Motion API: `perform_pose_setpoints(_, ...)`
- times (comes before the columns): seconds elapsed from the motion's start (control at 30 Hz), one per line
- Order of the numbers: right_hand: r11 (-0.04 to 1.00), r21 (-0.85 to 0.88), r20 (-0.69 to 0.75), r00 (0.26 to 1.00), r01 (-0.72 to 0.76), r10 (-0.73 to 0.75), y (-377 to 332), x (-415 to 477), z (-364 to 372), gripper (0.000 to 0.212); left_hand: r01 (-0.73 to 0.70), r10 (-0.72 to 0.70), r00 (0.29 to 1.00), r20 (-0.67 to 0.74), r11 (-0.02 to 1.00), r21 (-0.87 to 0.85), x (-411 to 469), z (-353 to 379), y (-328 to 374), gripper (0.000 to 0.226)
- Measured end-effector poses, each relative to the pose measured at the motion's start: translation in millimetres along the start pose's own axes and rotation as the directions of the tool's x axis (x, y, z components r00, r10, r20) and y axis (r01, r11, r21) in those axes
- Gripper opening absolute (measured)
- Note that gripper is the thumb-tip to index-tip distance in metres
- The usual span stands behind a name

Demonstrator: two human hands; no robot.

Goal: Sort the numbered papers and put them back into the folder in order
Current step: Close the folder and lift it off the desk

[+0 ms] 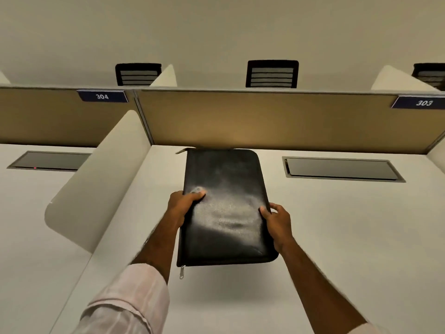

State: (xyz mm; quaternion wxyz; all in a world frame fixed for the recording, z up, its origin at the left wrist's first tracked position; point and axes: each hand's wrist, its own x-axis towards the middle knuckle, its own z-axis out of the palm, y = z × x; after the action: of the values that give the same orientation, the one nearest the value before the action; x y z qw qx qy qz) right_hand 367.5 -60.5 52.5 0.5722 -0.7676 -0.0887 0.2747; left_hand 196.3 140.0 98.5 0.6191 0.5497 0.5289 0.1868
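One folder (226,213), two hands, one dangling zip pull (182,272). The folder is black, leather-like, scuffed to a dull sheen, rectangular with rounded corners, and zipped closed. It lies lengthwise between the hands, running away from them toward a tan fabric partition (265,119). The left hand (183,206) grips its left edge, thumb flat on the cover; the right hand (277,220) grips the right edge the same way. Beneath both is a smooth white desk (337,237). Two recessed grey metal panels sit beyond the hands, one to the right (342,169), one far left (50,160). Two blue plates read 304 (102,96) and 303 (423,102).
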Motion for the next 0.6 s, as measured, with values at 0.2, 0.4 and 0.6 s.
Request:
perform_pose_setpoints(0.2,0.999,-0.015,-0.031,0.999,-0.04,0.039,41.7,-3.1,14.3,0.039,0.045,-0.053,0.998,0.027,0.967,0.251,10.7,-2.3,-71.8,0.078)
perform_pose_setpoints(0.4,0.977,-0.178,-0.044,0.993,-0.117,0.111,70.7,-7.5,35.9,0.035,-0.013,0.015,1.0,-0.003,0.936,0.353,23.0,-11.6,-99.7,0.064)
perform_pose_setpoints(0.6,0.925,-0.361,-0.041,0.993,-0.12,0.113,86.0,-1.1,41.9,0.034,0.025,-0.009,0.999,-0.036,0.877,0.481,67.6,-21.6,-141.5,0.106)
